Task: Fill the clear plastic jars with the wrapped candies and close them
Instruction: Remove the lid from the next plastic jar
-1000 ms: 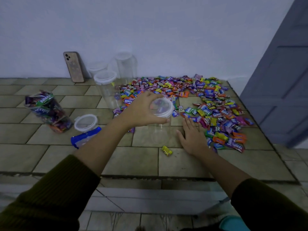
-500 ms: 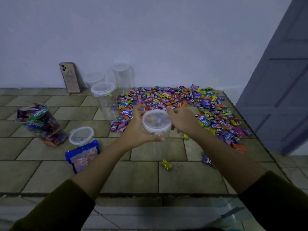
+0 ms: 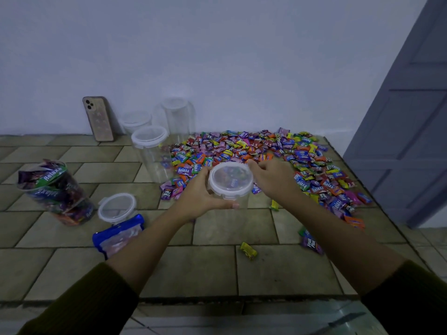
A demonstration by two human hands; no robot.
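On the head camera I see the left hand [image 3: 198, 194] wrapped round a clear jar [image 3: 228, 201], with the thumb across its near side. The right hand [image 3: 271, 180] pinches the far edge of the jar's white lid [image 3: 229, 178]. The jar is over the tiled floor [image 3: 217, 269], just in front of the big candy pile [image 3: 254, 146]. At the left a full jar [image 3: 55, 192] sits tipped, near a loose lid [image 3: 117, 207] and a blue bag [image 3: 118, 234].

phone [image 3: 98, 118]: leaning on wall [image 3: 217, 56] | blue pouch [image 3: 118, 235]: flat on tiled floor [image 3: 217, 269] | grey door [image 3: 411, 141]: at right
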